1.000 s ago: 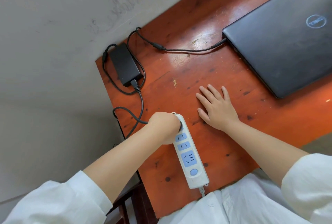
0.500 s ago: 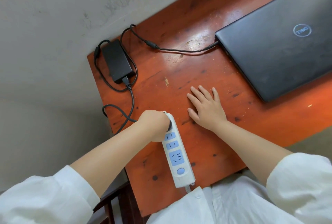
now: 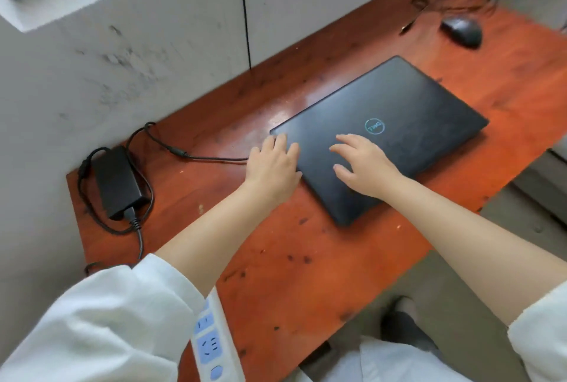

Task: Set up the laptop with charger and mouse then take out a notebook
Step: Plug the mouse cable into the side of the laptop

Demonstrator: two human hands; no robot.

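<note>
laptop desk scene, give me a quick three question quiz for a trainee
1. True or false: the laptop has its lid open.
2. Where is the mouse? A) on the laptop B) far right of the desk, apart from the laptop C) beside the charger brick
3. Fill in: the right hand rests on the laptop's ____.

Key: 1 false, the lid is shut. 2 B. 3 lid; the left hand sits at the laptop's near left corner, neither hand gripping anything.
</note>
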